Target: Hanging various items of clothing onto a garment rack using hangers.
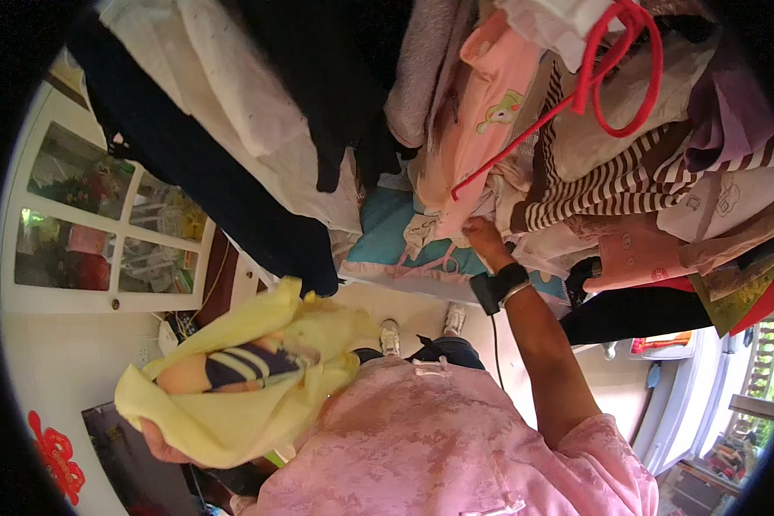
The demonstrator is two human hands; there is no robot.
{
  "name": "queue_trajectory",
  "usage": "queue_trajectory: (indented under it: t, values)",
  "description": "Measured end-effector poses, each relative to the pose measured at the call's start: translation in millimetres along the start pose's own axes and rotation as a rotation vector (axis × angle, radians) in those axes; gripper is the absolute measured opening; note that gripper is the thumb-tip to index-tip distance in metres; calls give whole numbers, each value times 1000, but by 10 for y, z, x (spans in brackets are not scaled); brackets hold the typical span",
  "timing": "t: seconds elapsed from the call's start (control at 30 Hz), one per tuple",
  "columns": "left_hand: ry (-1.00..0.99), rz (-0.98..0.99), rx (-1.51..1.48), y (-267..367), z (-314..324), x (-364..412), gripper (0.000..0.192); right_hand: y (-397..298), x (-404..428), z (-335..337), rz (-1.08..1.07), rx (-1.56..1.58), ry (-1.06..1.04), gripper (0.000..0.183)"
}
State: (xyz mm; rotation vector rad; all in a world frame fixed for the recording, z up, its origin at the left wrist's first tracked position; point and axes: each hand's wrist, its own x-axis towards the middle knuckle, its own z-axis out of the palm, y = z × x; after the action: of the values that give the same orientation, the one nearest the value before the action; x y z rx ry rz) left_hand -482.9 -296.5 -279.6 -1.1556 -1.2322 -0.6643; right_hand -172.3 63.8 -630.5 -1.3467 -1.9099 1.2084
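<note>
My left hand [161, 442] grips the rim of a pale yellow cloth or garment [232, 438], at the lower left by my body. Inside its folds lie a dark navy piece with light stripes [245, 367] and some peach-coloured fabric [184, 376]. Up ahead, my right hand [486, 240] reaches among hanging clothes, its fingers curled on pale cloth [484, 206] beside the lower end of a pink garment with a green cartoon figure [458, 161]. Folds partly hide those fingertips. A black strap with a small device [500, 284] is on my right wrist.
Dark navy fabric [219, 174] hangs at left, brown-and-white striped clothing [606, 187] at right. A red cord [522, 138] dangles in front. Below lies a teal cloth [380, 219] with pink trim. A white glass-paned cabinet door [122, 226] stands left, a window [754, 387] right.
</note>
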Motion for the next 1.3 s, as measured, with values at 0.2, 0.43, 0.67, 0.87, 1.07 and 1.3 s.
queue_trajectory:
  t: [0.2, 0.43, 0.67, 0.87, 1.07, 1.3]
  values:
    - [10, -426, -314, -137, -534, -868, 34, -777, -566, 97, 104, -148, -213, 25]
    - [-685, -1946, -2249, 273, -355, -52, 76, -2190, -1316, 476, -277, 47, -663, 93]
    - [-965, -1437, -2017, 139, -499, -3, 55, -2856, -1574, 802, -770, -70, -576, 65]
    - [-441, -1791, -1593, 48, -1002, -206, 57, -2863, -1984, 363, -431, -8, -712, 38]
    - [-363, -1910, -1472, 695, -1292, -278, 49, -2168, -2192, -198, -211, 67, -772, 27]
    - [-274, -2140, -1415, 1292, -1513, -207, 32, -1280, -2893, -487, -71, -113, -910, 35]
